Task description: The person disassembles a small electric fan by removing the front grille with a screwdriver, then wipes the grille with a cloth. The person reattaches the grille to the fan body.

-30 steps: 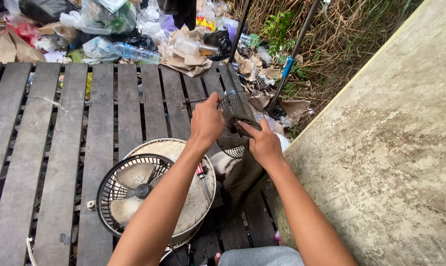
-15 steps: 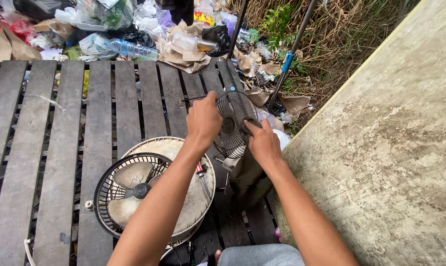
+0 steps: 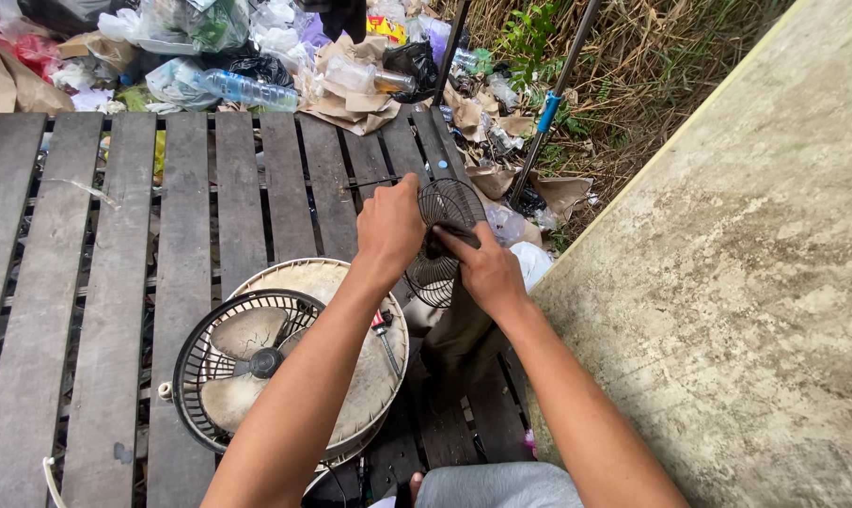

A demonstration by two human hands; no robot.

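Wire grille: thin dark metal wires, a small round fan guard (image 3: pixel 448 240) that I hold up on edge above the plank deck (image 3: pixel 116 282), between both my hands.
Left hand: my left hand (image 3: pixel 388 230) is curled closed on the guard's left rim, knuckles up, fingers wrapped over the wires.
Right hand: my right hand (image 3: pixel 487 273) presses against the guard's right face, index finger stretched across the wires toward the hub; I judge it pinching, though the thumb is hidden.
Handling: I judge the guard light and springy; the thin wires would bend if squeezed mid-span, so the outer ring or the centre hub looks like the soundest place to grip. It may be dusty, so a little slippery.
Below my arm: a second fan (image 3: pixel 247 362), black cage with pale dusty blades, lies flat on a cream round cover (image 3: pixel 360 376).
Tool: a red-handled screwdriver (image 3: pixel 385 331) rests on that cover, just beside my left forearm.
Deck: weathered grey planks with gaps between them.
Beyond the deck: a heap of rubbish with a clear plastic bottle (image 3: pixel 247 91), cardboard and bags.
Right side: a stained concrete wall (image 3: pixel 727 282) and two slanting poles (image 3: pixel 550 108), well apart from my hands.
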